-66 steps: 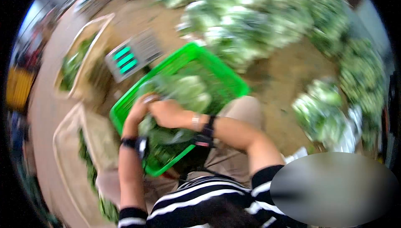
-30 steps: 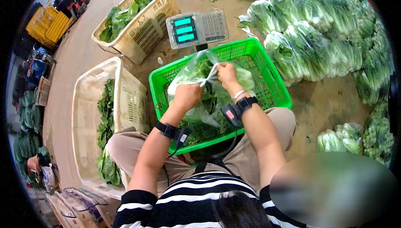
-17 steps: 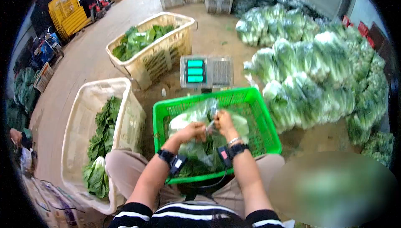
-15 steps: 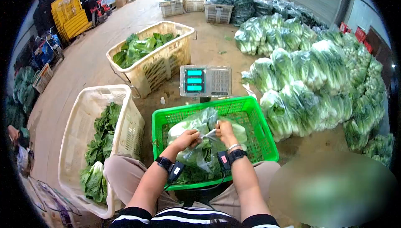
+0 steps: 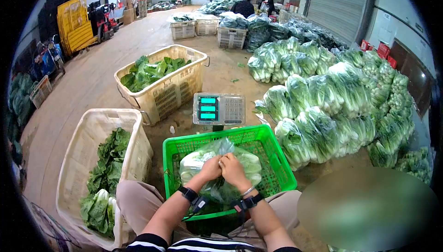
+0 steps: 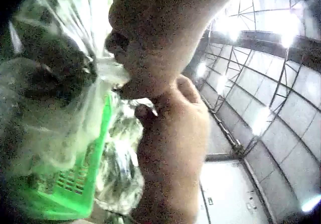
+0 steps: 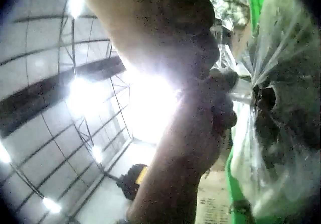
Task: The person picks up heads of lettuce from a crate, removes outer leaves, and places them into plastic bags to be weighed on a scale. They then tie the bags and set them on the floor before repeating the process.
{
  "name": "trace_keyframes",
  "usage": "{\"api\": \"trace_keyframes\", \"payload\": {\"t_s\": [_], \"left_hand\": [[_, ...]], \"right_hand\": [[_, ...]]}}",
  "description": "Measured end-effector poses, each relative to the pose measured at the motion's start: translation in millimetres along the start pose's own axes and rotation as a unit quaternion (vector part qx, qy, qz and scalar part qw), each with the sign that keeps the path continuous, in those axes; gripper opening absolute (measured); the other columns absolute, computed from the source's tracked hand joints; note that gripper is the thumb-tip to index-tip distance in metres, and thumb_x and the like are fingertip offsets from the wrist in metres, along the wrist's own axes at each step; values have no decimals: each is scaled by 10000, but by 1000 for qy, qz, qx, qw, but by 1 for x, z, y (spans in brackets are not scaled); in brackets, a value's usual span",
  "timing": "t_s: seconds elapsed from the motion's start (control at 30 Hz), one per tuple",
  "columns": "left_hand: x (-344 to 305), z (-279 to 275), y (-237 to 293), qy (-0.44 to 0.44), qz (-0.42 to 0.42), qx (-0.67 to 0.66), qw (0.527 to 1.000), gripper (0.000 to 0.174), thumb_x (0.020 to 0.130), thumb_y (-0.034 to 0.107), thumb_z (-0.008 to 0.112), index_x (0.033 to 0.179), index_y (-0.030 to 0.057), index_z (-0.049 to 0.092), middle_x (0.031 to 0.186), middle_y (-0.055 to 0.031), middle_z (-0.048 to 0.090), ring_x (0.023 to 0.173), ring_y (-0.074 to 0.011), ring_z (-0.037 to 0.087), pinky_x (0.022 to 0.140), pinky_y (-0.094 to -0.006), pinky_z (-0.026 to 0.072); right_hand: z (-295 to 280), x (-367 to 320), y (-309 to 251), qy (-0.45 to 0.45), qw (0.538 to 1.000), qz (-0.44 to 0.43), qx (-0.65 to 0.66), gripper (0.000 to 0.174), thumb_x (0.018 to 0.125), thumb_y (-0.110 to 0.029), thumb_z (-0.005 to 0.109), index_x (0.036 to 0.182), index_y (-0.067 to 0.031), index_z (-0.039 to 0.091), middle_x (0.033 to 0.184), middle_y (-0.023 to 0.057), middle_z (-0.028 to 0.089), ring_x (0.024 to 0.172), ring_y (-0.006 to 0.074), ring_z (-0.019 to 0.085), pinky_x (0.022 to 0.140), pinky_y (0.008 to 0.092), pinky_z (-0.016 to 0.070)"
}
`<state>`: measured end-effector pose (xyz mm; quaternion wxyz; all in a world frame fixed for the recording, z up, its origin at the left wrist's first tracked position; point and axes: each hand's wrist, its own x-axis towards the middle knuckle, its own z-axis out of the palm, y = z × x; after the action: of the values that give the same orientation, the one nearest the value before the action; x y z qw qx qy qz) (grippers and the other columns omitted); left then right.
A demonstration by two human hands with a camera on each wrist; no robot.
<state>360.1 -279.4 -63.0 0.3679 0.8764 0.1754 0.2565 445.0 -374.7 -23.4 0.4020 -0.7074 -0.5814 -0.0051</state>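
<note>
A clear plastic bag of leafy greens (image 5: 194,163) lies in the green crate (image 5: 285,178) in front of my knees. My left hand (image 5: 210,169) and right hand (image 5: 233,170) meet over the bag's top, fingers curled on its gathered neck. In the left wrist view, the bunched plastic (image 6: 108,72) runs up to the curled fingers. Pleats of plastic (image 7: 256,66) fan out from the twisted neck in the right wrist view. Most fingertips are hidden behind the hands.
A scale display (image 5: 218,109) stands just behind the green crate. Two cream crates of loose greens, a near one (image 5: 74,159) and a farther one (image 5: 159,92), are at left. Bagged greens (image 5: 323,95) are piled on the right. Several people are far back.
The hands were apart, each holding a twisted end of the bag's top; now they have come together over it. The head view has tilted up, showing more of the hall.
</note>
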Motion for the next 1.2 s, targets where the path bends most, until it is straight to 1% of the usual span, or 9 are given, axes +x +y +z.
{"api": "trace_keyframes", "payload": {"t_s": [0.3, 0.43, 0.5, 0.67, 0.77, 0.87, 1.03, 1.1, 1.2], "left_hand": [[-9, 3, 2, 17, -74, 89, 993, 188, 862, 206, 435, 872, 21, 465, 679, -216, 550, 673, -404, 531, 587, -445, 419], [-11, -3, -4, 11, -187, -184, 965, 214, 861, 214, 477, 857, 1, 500, 682, -169, 568, 591, -285, 550, 523, -376, 429], [-14, -10, 0, -9, -299, -493, 817, 185, 809, 125, 577, 864, -46, 534, 715, -105, 569, 568, -155, 524, 504, -276, 425], [-19, -13, -11, -28, -316, -473, 822, 160, 735, 29, 623, 874, -32, 572, 728, -86, 591, 586, -149, 549, 519, -263, 448], [-17, -7, -17, 42, -19, -9, 999, 177, 673, 51, 609, 848, 68, 587, 746, -86, 598, 570, -224, 570, 517, -334, 456], [-6, -7, -1, 94, 70, 211, 970, 81, 691, 109, 570, 770, 99, 553, 723, -100, 553, 570, -290, 556, 507, -379, 450], [-2, 6, -12, 181, 66, 231, 954, 90, 717, 171, 559, 742, 95, 519, 698, -91, 534, 546, -289, 544, 465, -385, 437], [-9, 5, -10, 177, 58, 225, 956, 105, 720, 179, 566, 736, 89, 515, 686, -91, 539, 547, -276, 552, 463, -375, 441], [-14, 2, -7, 121, 40, 258, 958, 113, 722, 186, 576, 738, 92, 515, 676, -89, 546, 565, -271, 562, 478, -379, 447]], "right_hand": [[5, 0, 33, -126, 991, 38, 22, 178, 753, -130, 503, 883, -51, 598, 770, 181, 586, 753, 351, 558, 680, 435, 449], [-4, 2, 10, -158, 974, 76, -141, 219, 758, -242, 495, 815, -69, 617, 783, 164, 596, 719, 349, 569, 628, 439, 450], [-7, -2, 3, -175, 973, 105, -105, 206, 752, -234, 521, 791, -52, 611, 765, 155, 599, 705, 339, 572, 615, 420, 448], [10, -7, 44, -242, 910, 274, 198, 230, 712, -254, 589, 804, -44, 611, 744, 140, 603, 704, 320, 580, 636, 417, 461], [25, 1, 40, -23, 993, 63, 92, 239, 664, -193, 643, 802, -7, 584, 772, 147, 599, 728, 296, 579, 639, 362, 457], [35, 5, 47, -134, 990, 40, -20, 247, 658, -188, 640, 799, 5, 578, 793, 164, 595, 732, 305, 578, 666, 357, 458], [38, 12, 69, -191, 954, 163, 164, 224, 753, -196, 577, 752, 27, 569, 693, 96, 593, 641, 206, 565, 575, 320, 442], [29, 12, 66, -217, 856, 269, 384, 208, 792, -190, 536, 785, 10, 593, 615, 86, 565, 544, 175, 515, 524, 318, 413], [25, 12, 62, -228, 877, 241, 348, 232, 814, -205, 534, 734, 2, 603, 598, 57, 557, 538, 108, 485, 504, 277, 393]]}}
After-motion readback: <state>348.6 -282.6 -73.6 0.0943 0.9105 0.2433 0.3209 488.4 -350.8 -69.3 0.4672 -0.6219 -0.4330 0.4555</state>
